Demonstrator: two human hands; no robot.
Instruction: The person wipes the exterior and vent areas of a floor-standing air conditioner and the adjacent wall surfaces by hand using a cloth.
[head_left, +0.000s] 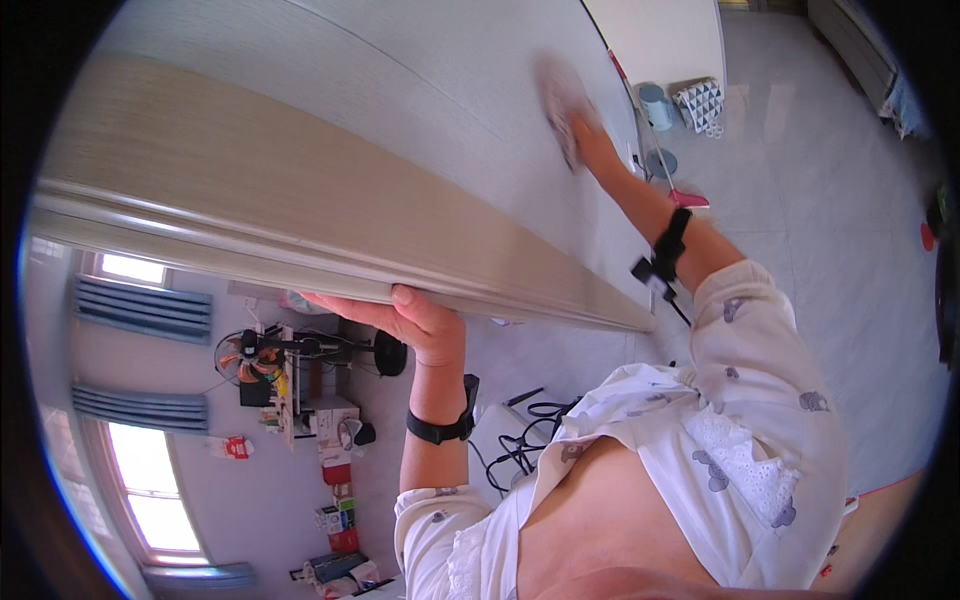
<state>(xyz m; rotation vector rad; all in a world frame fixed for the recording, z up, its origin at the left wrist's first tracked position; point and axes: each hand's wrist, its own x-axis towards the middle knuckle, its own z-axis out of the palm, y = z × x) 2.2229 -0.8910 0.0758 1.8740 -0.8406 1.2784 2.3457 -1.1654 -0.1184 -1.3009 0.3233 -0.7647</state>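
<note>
My right hand (574, 124) is pressed to a pale wall panel (450, 82), with a light cloth (556, 105) under and around it. The hand and cloth are blurred. My left hand (420, 319) is at the edge of a beige door frame (315, 187), its thumb on the rim and its fingers stretched along the edge, partly hidden behind it. Both forearms wear black straps; a small device hangs from the right one.
Beside the wall stand a long-handled dustpan (686, 199), a blue-grey bin (656, 106) and a patterned bag (701, 103). Black cables (525, 442) lie below my left arm. Beyond the frame are a fan (251, 356), stacked boxes (334, 420) and curtained windows (150, 487).
</note>
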